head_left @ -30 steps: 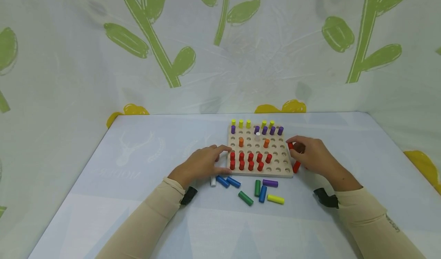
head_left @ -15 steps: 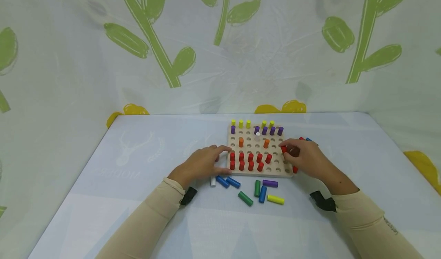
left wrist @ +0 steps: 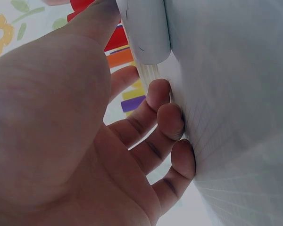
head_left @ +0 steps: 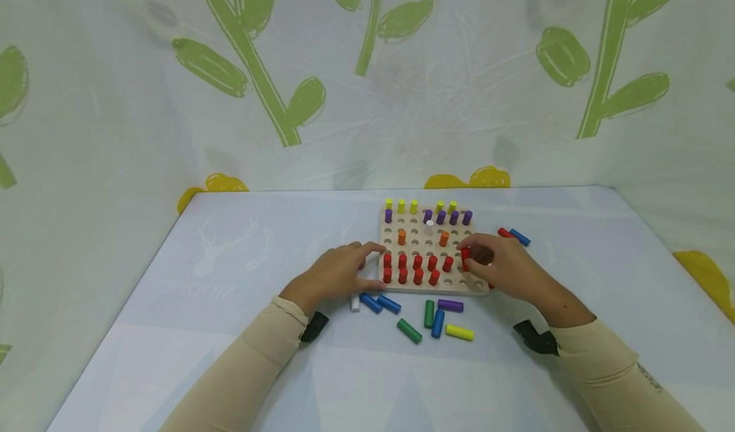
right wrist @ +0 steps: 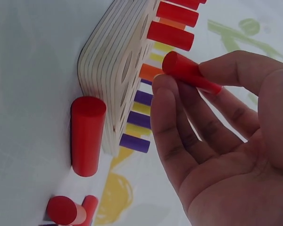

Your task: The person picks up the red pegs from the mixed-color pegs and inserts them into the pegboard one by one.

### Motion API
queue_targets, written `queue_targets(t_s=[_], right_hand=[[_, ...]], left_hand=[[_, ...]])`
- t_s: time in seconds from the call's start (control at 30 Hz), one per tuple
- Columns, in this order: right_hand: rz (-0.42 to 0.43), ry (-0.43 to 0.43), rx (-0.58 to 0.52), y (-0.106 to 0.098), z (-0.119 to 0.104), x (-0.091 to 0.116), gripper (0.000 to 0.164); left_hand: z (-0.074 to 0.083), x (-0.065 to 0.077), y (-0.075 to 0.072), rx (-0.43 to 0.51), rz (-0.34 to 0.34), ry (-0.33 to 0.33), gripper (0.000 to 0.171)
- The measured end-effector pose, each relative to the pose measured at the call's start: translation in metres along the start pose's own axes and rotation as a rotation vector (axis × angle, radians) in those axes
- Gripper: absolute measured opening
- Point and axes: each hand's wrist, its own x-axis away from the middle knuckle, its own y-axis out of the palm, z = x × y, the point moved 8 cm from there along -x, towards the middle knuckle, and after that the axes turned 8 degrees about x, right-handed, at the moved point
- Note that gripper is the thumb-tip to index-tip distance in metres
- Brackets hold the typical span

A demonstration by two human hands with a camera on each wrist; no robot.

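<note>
My right hand pinches a red peg between thumb and fingertips, just above the right part of a wooden pegboard. The peg's lower end is apart from the holes in the right wrist view. Against the board's left side rests my left hand, thumb and index finger spread along the edge and the other fingertips down at the table. Two rows of red pegs stand at the board's front. Orange pegs, a white peg, purple pegs and yellow pegs stand farther back.
In front of the board lie blue pegs, green pegs, a purple peg, a yellow peg and a white peg. Loose red pegs and a blue peg lie right of the board.
My right hand has carried the red peg left from beside the board to over its right columns, uncovering loose red and blue pegs behind. My left hand has stayed in place.
</note>
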Motion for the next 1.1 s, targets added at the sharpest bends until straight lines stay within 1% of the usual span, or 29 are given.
queue_targets(t_s=[0.2,0.33,0.57,0.7,0.93,1.1], right_hand=[[-0.021,-0.030,-0.017,0.004,-0.004,-0.001,0.028],[-0.024,-0.067,-0.040,0.004,-0.009,0.000,0.025],[-0.022,-0.096,-0.061,0.009,-0.013,0.000,0.022],[-0.041,-0.092,-0.070,0.014,-0.014,0.000,0.020],[-0.090,-0.074,-0.048,0.020,-0.014,0.000,0.027],[-0.119,-0.062,-0.026,0.025,-0.013,0.000,0.029]], left_hand=[[-0.001,0.000,0.000,0.002,0.001,-0.004,0.077],[-0.001,0.000,0.000,-0.001,0.003,0.000,0.077],[-0.002,-0.001,0.000,-0.007,0.000,-0.008,0.077],[-0.002,-0.002,0.001,-0.008,-0.003,-0.009,0.078],[-0.002,-0.002,0.001,-0.010,0.000,0.003,0.078],[-0.003,-0.002,0.002,-0.005,-0.005,-0.003,0.079]])
